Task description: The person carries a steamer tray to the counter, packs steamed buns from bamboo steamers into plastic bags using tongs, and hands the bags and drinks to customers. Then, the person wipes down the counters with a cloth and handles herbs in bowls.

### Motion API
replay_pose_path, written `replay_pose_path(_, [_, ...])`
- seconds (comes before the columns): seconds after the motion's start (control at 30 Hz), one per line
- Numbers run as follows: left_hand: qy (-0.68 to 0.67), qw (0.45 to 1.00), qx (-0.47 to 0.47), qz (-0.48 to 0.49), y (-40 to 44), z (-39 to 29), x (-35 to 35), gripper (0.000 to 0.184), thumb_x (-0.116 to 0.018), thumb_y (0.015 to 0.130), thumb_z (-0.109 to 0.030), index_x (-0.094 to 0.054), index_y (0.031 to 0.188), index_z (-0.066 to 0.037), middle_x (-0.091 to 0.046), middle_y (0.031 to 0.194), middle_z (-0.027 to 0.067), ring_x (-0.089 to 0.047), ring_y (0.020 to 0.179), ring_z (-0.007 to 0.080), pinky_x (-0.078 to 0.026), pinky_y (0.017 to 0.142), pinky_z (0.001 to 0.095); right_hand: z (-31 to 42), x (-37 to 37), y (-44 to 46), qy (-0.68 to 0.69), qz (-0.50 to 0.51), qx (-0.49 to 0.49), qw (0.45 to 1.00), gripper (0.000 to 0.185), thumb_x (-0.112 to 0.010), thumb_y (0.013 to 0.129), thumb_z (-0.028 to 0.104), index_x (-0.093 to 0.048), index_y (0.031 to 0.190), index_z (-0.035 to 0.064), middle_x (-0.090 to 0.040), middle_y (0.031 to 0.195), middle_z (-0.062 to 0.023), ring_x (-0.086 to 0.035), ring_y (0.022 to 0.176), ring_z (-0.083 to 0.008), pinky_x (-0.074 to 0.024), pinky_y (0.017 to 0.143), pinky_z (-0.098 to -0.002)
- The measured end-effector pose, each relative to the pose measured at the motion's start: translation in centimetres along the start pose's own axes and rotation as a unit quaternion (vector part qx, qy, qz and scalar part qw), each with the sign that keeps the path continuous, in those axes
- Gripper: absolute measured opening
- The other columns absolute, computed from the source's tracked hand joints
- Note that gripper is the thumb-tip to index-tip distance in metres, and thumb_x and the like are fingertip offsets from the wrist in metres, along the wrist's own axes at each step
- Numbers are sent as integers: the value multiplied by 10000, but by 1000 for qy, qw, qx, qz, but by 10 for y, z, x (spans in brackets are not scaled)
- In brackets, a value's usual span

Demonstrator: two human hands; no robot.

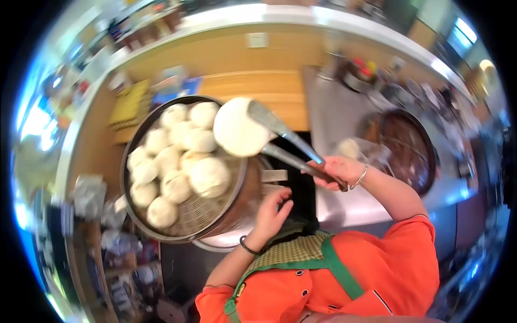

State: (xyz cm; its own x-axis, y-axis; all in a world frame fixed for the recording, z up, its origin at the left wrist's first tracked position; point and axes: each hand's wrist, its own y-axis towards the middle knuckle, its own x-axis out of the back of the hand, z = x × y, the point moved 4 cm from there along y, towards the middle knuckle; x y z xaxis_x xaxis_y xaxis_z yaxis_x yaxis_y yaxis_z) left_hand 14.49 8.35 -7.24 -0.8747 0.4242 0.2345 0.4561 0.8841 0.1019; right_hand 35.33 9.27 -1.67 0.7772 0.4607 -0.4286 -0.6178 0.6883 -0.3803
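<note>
My right hand grips metal tongs by their handle end. A large white steamed bun sits between the tips of the tongs, over the right rim of the steamer. Several more white buns lie close together in the round steamer, with its woven base showing at the lower right. Beside the steamer's right side is my left hand, with thumb and fingers apart and nothing in it. Whether it touches the steamer I cannot tell.
A wooden board lies behind the steamer. To the right, a metal counter carries a large round dark-rimmed pan and a clear plastic bag. Yellow cloth lies at the back left. Shelves with packages stand at the lower left.
</note>
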Motion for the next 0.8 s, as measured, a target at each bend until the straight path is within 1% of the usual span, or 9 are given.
replay_pose_path(0.1, [36, 996, -85, 19, 47, -26, -57, 548, -674, 728, -169, -422, 1177, 20, -471, 1143, 181, -472, 1032, 312, -387, 885, 372, -26, 46, -106, 37, -227, 32, 973, 607, -491, 849, 489, -395, 1251, 45, -474, 729, -31, -378, 492, -84, -312, 428, -206])
replay_pose_path(0.3, [215, 961, -171, -36, 106, -49, -174, 684, -739, 646, -233, -397, 1186, 11, -402, 1173, 192, -412, 1062, 363, -393, 869, 377, -70, 58, -240, 31, -337, 60, 939, 605, -461, 858, 489, -382, 1251, 37, -475, 715, -28, -385, 480, -83, -313, 416, -213])
replay_pose_path(0.37, [324, 914, -244, 7, 118, -52, -198, 488, -717, 666, -245, -490, 1016, 7, -487, 1005, 171, -480, 918, 339, -408, 797, 384, -82, 63, -255, 90, -337, 61, 935, 600, -457, 865, 474, -369, 1256, 28, -483, 718, -27, -390, 478, -79, -315, 416, -206])
replay_pose_path(0.43, [391, 907, -159, 9, 140, -30, -198, 242, -648, 726, -186, -512, 810, -4, -520, 802, 134, -527, 774, 257, -420, 699, 354, -85, 67, -259, 119, -342, 55, 931, 573, -446, 876, 457, -382, 1247, 24, -486, 719, -25, -395, 479, -79, -321, 415, -202])
replay_pose_path(0.5, [62, 993, -31, -93, 144, -22, -169, 113, -554, 780, -109, -514, 721, -23, -533, 698, 77, -539, 691, 173, -427, 646, 293, -85, 73, -257, 126, -314, 25, 941, 473, -391, 917, 391, -412, 1245, 50, -484, 721, -18, -402, 489, -72, -341, 421, -200])
replay_pose_path(0.57, [-281, 957, 47, -63, 145, -7, -164, 58, -490, 811, -64, -529, 772, -46, -562, 756, 50, -541, 699, 122, -435, 630, 252, -89, 80, -252, 145, -320, -1, 936, 429, -366, 932, 369, -439, 1209, 49, -492, 714, -20, -410, 488, -71, -345, 418, -202])
replay_pose_path(0.6, [-354, 927, 111, -58, 141, -1, -166, 55, -481, 851, -91, -521, 846, -54, -600, 930, 63, -547, 669, 104, -442, 643, 240, -89, 79, -246, 158, -288, -36, 944, 409, -354, 938, 362, -458, 1179, 47, -496, 708, -21, -417, 488, -72, -349, 417, -204])
replay_pose_path(0.73, [-352, 934, 61, -10, 131, -14, -173, 104, -459, 892, -121, -483, 965, -51, -452, 1285, 138, -558, 655, 95, -443, 642, 219, -82, 82, -235, 134, -258, -149, 945, 373, -358, 940, 369, -514, 1065, 54, -503, 686, -18, -446, 493, -83, -378, 422, -225])
replay_pose_path(0.8, [-336, 939, 73, 23, 123, -24, -176, 98, -449, 895, -115, -476, 964, -51, -444, 1294, 132, -559, 654, 97, -446, 643, 220, -99, 107, -239, 130, -288, -181, 931, 360, -398, 924, 364, -522, 1004, 35, -537, 693, -53, -535, 543, -153, -436, 475, -295])
